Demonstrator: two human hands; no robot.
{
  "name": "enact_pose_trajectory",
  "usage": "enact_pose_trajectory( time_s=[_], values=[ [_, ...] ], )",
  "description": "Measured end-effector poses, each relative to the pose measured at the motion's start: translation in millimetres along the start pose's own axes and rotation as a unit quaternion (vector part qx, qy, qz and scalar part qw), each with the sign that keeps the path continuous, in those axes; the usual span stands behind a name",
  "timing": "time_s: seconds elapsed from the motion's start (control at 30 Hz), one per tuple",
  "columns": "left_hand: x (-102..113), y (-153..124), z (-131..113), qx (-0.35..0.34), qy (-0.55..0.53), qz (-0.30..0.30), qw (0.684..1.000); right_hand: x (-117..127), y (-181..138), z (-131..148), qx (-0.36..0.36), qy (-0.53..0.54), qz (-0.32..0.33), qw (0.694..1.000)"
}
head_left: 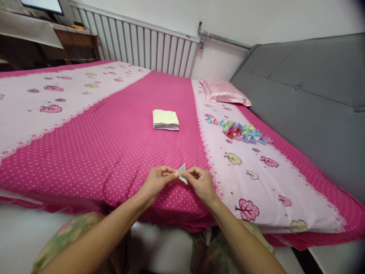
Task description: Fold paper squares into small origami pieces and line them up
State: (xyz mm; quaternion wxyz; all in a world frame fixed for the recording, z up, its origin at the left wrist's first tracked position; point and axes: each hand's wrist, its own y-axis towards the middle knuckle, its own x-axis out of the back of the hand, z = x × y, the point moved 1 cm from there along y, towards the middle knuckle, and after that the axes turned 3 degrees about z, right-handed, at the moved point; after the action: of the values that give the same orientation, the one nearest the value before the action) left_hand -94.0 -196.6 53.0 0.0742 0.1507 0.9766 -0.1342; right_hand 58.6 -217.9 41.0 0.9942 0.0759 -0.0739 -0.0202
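Note:
A small piece of folded pale green paper [183, 175] is held between my two hands, just above the near edge of the bed. My left hand [160, 179] pinches its left side between thumb and fingers. On the opposite side, my right hand [201, 182] grips it the same way. The paper looks roughly triangular, with points up and down; its inner folds are partly hidden by my fingertips. Beyond my hands lies a square stack of coloured paper [165, 118] with a pale yellow sheet on top. Several small folded paper shapes [242, 131] in many colours sit grouped to the right.
A pink dotted bedspread [128, 140] with pale printed bands covers the bed. At the back right is a shiny pink pillow [225, 92] beside the grey padded headboard [302, 80]. A white radiator [142, 42] runs along the wall; a desk with a monitor [44, 5] stands far left.

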Motion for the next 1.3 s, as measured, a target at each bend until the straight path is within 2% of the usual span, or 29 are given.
enact_pose_trajectory(
  time_s=[0.13, 0.27, 0.47, 0.7, 0.93, 1.07, 1.2, 1.3],
  values=[
    [0, 0, 0, 0.007, -0.015, -0.003, 1.0, -1, 0, -1, -0.013, 0.025, 0.003, 1.0],
    [1, 1, -1, -0.007, -0.045, -0.012, 0.999, -3, 1, -2, -0.037, 0.076, 0.035, 0.996],
    [1, 1, 0, -0.012, -0.046, -0.016, 0.999, -4, 1, -2, -0.043, 0.08, 0.032, 0.995],
    [0, 1, -1, -0.012, -0.048, -0.01, 0.999, -3, 0, -4, -0.027, 0.069, 0.016, 0.997],
    [-2, 1, 3, -0.013, -0.045, 0.019, 0.999, -3, -2, 0, 0.043, -0.008, -0.019, 0.999],
    [-3, 2, 3, -0.064, 0.03, 0.027, 0.997, -2, -3, 7, 0.093, -0.094, -0.035, 0.991],
    [-1, 1, -3, -0.15, 0.135, -0.01, 0.979, -2, -3, 11, 0.116, -0.145, -0.032, 0.982],
    [1, 0, -6, -0.163, 0.15, -0.013, 0.975, -2, -3, 10, 0.118, -0.151, -0.029, 0.981]
  ],
)
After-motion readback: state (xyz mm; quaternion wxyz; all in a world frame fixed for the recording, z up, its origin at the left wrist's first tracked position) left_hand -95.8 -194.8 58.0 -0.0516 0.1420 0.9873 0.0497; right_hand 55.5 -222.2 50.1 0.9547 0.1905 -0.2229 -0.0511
